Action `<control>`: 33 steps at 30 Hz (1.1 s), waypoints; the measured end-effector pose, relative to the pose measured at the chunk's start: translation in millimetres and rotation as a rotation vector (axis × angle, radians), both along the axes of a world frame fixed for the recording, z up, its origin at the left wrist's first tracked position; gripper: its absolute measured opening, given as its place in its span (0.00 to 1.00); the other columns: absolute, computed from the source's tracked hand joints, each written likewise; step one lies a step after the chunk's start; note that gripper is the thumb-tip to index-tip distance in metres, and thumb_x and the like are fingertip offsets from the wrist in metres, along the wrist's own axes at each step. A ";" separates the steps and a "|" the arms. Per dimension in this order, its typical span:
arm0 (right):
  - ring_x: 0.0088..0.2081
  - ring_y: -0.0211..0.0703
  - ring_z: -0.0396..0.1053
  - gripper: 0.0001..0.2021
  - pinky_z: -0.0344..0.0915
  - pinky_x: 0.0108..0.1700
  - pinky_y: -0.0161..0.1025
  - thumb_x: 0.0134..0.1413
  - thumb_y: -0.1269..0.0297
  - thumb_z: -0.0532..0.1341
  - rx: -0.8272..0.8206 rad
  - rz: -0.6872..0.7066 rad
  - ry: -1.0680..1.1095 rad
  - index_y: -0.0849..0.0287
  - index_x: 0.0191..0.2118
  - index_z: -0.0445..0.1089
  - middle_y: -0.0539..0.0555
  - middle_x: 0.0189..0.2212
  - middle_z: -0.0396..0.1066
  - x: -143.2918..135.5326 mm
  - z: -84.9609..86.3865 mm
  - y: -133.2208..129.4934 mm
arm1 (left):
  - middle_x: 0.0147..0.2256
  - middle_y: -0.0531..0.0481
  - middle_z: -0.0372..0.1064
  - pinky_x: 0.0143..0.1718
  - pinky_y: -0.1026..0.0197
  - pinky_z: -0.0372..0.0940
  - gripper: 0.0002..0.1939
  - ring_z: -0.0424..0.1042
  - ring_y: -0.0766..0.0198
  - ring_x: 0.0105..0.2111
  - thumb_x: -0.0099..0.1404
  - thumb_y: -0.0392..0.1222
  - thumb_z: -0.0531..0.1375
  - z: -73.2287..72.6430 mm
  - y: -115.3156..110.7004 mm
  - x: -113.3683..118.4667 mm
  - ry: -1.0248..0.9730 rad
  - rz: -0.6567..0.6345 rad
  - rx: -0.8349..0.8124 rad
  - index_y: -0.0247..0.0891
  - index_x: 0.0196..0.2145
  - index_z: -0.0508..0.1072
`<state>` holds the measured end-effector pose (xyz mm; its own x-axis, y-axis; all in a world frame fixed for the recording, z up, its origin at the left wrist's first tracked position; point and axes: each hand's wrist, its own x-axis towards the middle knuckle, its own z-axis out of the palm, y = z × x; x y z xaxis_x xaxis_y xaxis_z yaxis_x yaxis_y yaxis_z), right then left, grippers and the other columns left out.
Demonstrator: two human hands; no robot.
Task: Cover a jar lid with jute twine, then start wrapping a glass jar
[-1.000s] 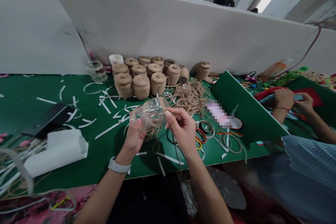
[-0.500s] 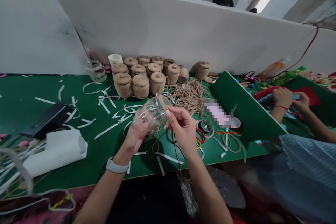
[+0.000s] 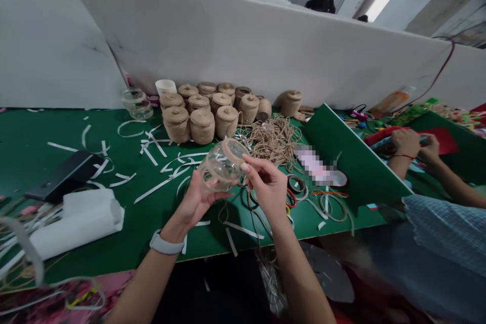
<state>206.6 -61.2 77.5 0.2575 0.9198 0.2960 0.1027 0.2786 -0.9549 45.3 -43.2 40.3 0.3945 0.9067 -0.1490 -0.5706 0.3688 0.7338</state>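
Observation:
A clear glass jar (image 3: 218, 169) lies tilted in my left hand (image 3: 195, 202), whose fingers curl round its base and lower side. Brown twine (image 3: 229, 151) runs round the jar's neck near the rim. With thumb and forefinger, my right hand (image 3: 266, 182) pinches the twine at the right side of the rim. A loose length of twine hangs below that hand toward the table edge. Behind the jar lies a tangled heap of twine (image 3: 275, 139). Several twine-wrapped lidded jars (image 3: 202, 125) stand in rows beyond it.
White paper strips (image 3: 154, 190) litter the green table (image 3: 102, 235). A white roll (image 3: 79, 223) and a black box (image 3: 63, 177) lie left; another glass jar (image 3: 136, 104) stands behind. Tape rolls (image 3: 296, 184) and scissors are on the right. Past a green divider (image 3: 357, 157), a co-worker's hands (image 3: 408, 147) handle material.
The jar has turned so its rim opening faces more upward, and my left hand has shifted round its base. My right hand keeps its pinch near the rim. The view has moved slightly.

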 end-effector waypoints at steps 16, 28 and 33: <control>0.20 0.34 0.62 0.14 0.61 0.24 0.33 0.59 0.57 0.61 0.019 0.002 -0.050 0.53 0.48 0.75 0.46 0.18 0.68 -2.3 3.6 -9.1 | 0.47 0.41 0.76 0.35 0.57 0.75 0.27 0.76 0.50 0.45 0.63 0.55 0.61 0.8 -3.4 6.1 0.019 0.171 -0.052 0.38 0.55 0.69; 0.22 0.33 0.63 0.08 0.61 0.26 0.33 0.56 0.59 0.64 0.089 -0.054 -0.109 0.55 0.39 0.76 0.46 0.22 0.70 -0.7 7.0 -8.7 | 0.34 0.40 0.79 0.17 0.61 0.67 0.38 0.76 0.54 0.25 0.58 0.74 0.51 -1.7 -3.6 -0.6 0.007 -0.056 -0.053 0.38 0.46 0.76; 0.20 0.32 0.59 0.07 0.58 0.23 0.32 0.56 0.59 0.63 0.068 -0.084 -0.012 0.56 0.37 0.75 0.45 0.19 0.66 -1.0 8.5 -6.8 | 0.53 0.41 0.72 0.35 0.54 0.74 0.37 0.72 0.43 0.49 0.52 0.65 0.65 -6.0 -5.9 -5.6 0.059 -0.120 0.123 0.43 0.54 0.72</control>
